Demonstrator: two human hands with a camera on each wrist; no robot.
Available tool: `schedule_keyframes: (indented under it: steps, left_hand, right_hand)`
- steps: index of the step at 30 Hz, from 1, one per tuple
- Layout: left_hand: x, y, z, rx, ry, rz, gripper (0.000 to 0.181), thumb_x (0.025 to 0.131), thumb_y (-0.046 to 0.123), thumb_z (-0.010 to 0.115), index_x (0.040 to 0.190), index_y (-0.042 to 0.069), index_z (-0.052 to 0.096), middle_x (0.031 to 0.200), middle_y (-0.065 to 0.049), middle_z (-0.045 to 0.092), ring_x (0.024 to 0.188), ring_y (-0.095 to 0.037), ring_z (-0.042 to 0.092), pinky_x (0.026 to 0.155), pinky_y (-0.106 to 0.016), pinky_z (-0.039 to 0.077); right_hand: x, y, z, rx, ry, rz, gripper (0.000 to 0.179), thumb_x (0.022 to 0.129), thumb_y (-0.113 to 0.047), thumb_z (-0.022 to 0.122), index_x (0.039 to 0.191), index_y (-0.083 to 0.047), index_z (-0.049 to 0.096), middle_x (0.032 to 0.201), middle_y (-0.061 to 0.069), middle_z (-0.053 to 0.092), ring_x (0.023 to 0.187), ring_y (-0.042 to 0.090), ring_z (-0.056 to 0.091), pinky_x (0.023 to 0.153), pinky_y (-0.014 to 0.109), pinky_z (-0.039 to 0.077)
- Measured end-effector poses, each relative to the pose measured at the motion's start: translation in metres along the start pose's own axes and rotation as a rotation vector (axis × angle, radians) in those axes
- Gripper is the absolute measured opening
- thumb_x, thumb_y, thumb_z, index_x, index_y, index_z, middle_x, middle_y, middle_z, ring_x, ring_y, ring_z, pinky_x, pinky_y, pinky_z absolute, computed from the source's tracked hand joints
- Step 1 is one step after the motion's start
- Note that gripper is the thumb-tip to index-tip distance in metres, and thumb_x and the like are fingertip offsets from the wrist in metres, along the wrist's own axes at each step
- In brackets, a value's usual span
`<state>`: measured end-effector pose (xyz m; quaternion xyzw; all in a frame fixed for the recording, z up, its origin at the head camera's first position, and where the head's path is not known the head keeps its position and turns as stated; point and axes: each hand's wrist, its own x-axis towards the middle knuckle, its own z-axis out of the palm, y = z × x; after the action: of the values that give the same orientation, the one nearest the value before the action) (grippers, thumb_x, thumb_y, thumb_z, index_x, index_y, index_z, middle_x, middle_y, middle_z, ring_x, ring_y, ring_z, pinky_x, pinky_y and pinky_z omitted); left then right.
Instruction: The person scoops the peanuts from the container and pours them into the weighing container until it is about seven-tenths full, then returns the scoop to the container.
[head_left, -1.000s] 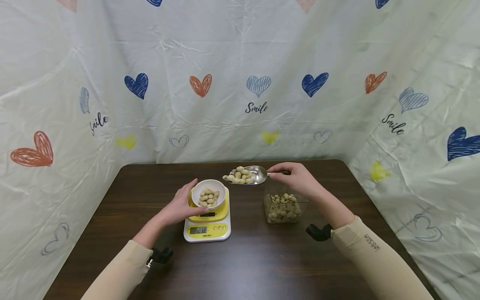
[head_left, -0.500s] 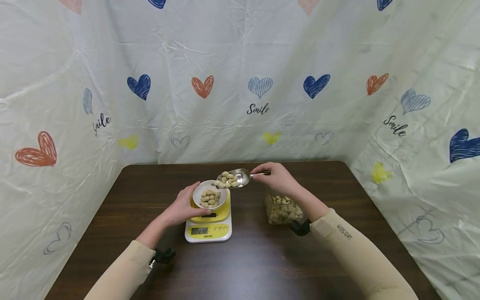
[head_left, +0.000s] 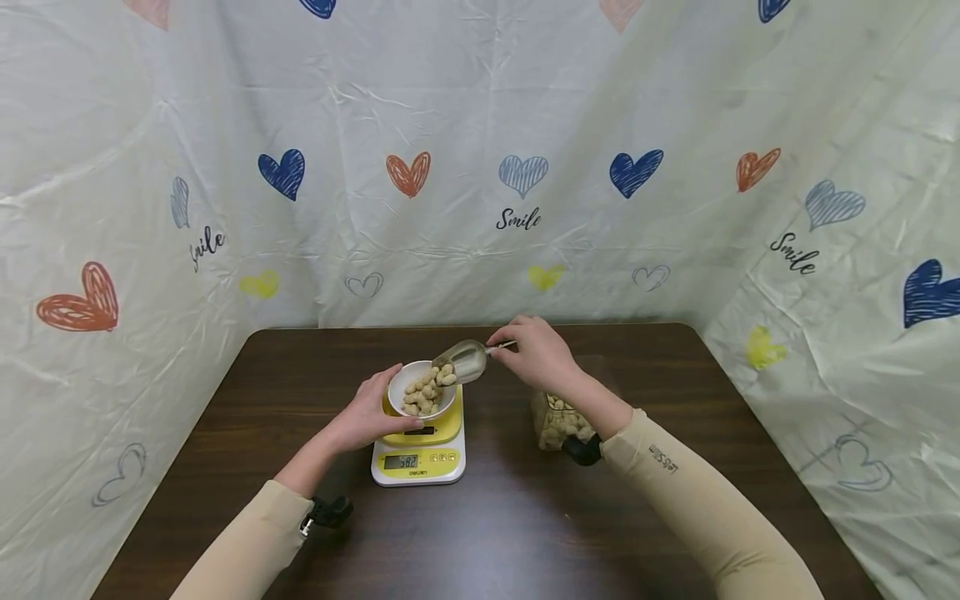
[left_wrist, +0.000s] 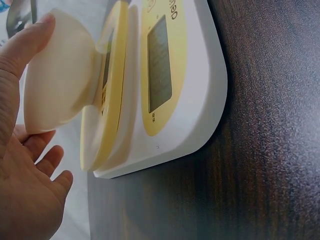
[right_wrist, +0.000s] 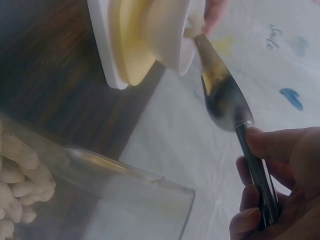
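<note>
A white bowl (head_left: 401,382) with peanuts (head_left: 422,397) in it stands on a yellow and white kitchen scale (head_left: 450,467). My left hand (head_left: 367,417) holds the bowl by its side, thumb at the near rim and fingers round the far side. My right hand (head_left: 536,354) grips the handle of a metal scoop (right_wrist: 225,100). Its tip is tilted down over the bowl's right rim, and peanuts lie at its mouth, running into those in the bowl. The scale's display (head_left: 401,461) appears to read 58.2.
A clear box (right_wrist: 170,200) of peanuts stands right of the scale, partly hidden under my right forearm in the head view. Dark brown table (head_left: 480,533) lies beneath. A white curtain (head_left: 450,283) printed with hearts hangs behind and at both sides.
My right hand has moved left with the scoop and tipped it over the bowl. Peanuts have slid from scoop to bowl, and the reading has risen from 23.8. My left hand stays on the bowl.
</note>
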<state>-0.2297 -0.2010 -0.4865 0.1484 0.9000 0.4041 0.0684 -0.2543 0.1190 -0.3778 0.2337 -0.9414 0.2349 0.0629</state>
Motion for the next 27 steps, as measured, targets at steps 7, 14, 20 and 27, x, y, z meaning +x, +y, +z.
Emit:
schedule_keyframes:
  steps: [7,14,20,27]
  left_hand:
    - [-0.001,0.001,0.000,0.005,-0.001,-0.001,0.117,0.076,0.056,0.086,0.162,0.008,0.024,0.159,-0.019,0.032,0.145,-0.038,0.025,0.110,-0.062,0.031]
    - [-0.002,0.002,0.001,0.000,-0.010,-0.016,0.117,0.077,0.057,0.086,0.163,0.010,0.021,0.160,-0.019,0.030,0.147,-0.039,0.022,0.111,-0.065,0.029]
    - [-0.002,0.000,0.001,0.016,-0.012,-0.003,0.124,0.075,0.059,0.086,0.165,0.009,0.015,0.163,-0.020,0.024,0.150,-0.043,0.016,0.113,-0.066,0.024]
    - [-0.007,0.013,-0.012,0.024,0.035,0.044,0.123,0.076,0.058,0.086,0.166,0.016,0.013,0.166,-0.012,0.023,0.152,-0.041,0.012,0.114,-0.067,0.022]
  right_hand:
    - [-0.003,0.002,-0.004,0.000,0.019,0.010,0.016,0.099,-0.026,0.072,0.113,-0.021,0.079,0.109,0.001,0.067,0.108,0.026,0.057,0.085,0.044,0.049]
    - [-0.007,0.007,-0.009,0.031,0.000,0.036,0.019,0.100,-0.028,0.071,0.115,-0.021,0.079,0.113,0.000,0.069,0.113,0.031,0.059,0.089,0.046,0.049]
    - [-0.016,0.011,-0.019,0.097,-0.009,0.084,0.020,0.100,-0.030,0.070,0.116,-0.022,0.078,0.117,-0.002,0.072,0.106,0.027,0.056,0.084,0.044,0.047]
    - [-0.029,0.027,-0.038,0.129,0.030,0.091,0.020,0.101,-0.029,0.068,0.118,-0.023,0.077,0.120,-0.002,0.069,0.112,0.026,0.047,0.088,0.047,0.043]
